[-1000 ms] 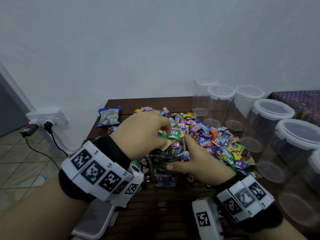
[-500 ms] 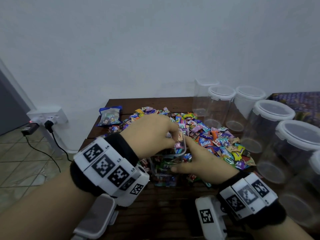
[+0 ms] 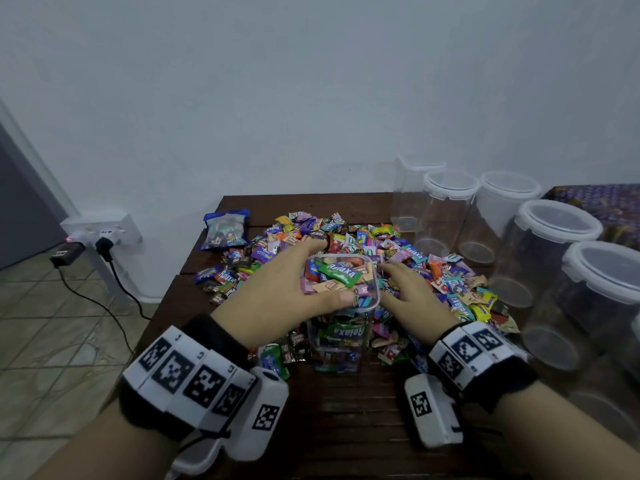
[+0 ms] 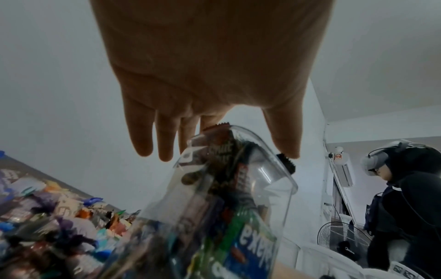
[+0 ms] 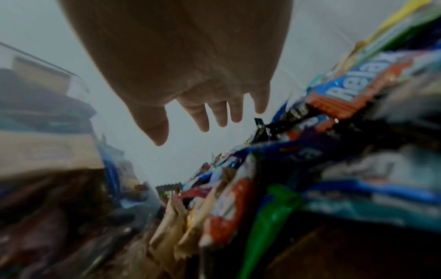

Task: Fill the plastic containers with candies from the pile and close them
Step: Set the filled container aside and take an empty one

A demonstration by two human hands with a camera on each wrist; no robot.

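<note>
A clear square container [image 3: 341, 327] stands at the near edge of the candy pile [image 3: 408, 258], filled to its rim with wrapped candies; a green one lies on top. My left hand [image 3: 329, 271] is spread over its left side with the fingers straight. The thumb is at the near rim and the index finger reaches past the far rim. In the left wrist view the left hand [image 4: 248, 137] hovers open above the container [image 4: 238, 188]. My right hand [image 3: 388, 282] lies flat on the pile just right of the container, holding nothing. The right wrist view shows the right hand [image 5: 181, 134] with straight fingers above candies [image 5: 334, 151].
Several empty lidded clear containers [image 3: 550, 254] line the table's right side. A blue candy bag [image 3: 225, 230] lies at the back left. A white lid [image 3: 194, 459] pokes out under my left wrist. Bare dark wood [image 3: 346, 410] lies in front of the container.
My left hand dropped its candies into the container, then opened and spread over its left side. My right hand let go of the container and moved right onto the pile.
</note>
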